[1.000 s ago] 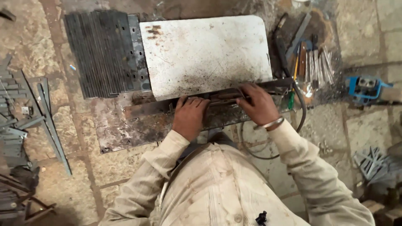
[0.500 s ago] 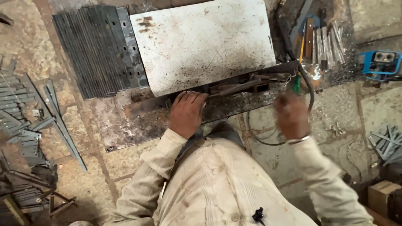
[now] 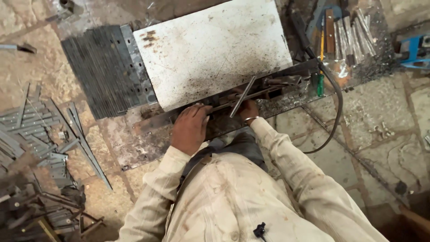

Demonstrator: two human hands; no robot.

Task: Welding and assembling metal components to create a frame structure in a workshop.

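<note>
Swung back in from the right since half a second ago, right hand [image 3: 249, 109] now low against the near edge of the work, fist closed around a thin grey metal rod [image 3: 242, 90] that slants up and away across the long dark steel bar [image 3: 224, 105]. Left hand [image 3: 191, 127] unchanged in place, palm down and fingers spread narrow, pressing the left part of that same bar.

Largest first: stone floor [image 3: 367, 148] carrying everything, no raised surface. Then white, rust-speckled sheet metal panel [image 3: 210, 49] lying flat, far of the bar and touching it along its near edge. To the left, stack of dark ribbed plates [image 3: 101, 67], just beside the panel. Farther left, heap of grey angle offcuts [image 3: 31, 134]. Far right, bundle of bright rods [image 3: 354, 31] and a blue tool [image 3: 414, 49], well apart from the hands. Black cable [image 3: 333, 112] curving from the bar's right end toward the near side. Green-handled screwdriver [image 3: 320, 85] just by it.

For a clean job of it, judging from this: steady downward weight through the left palm so the bar stays put, rod gripped low for control, tip placed square, wrist clear of the cable, knuckles off the panel's sharp edge.
</note>
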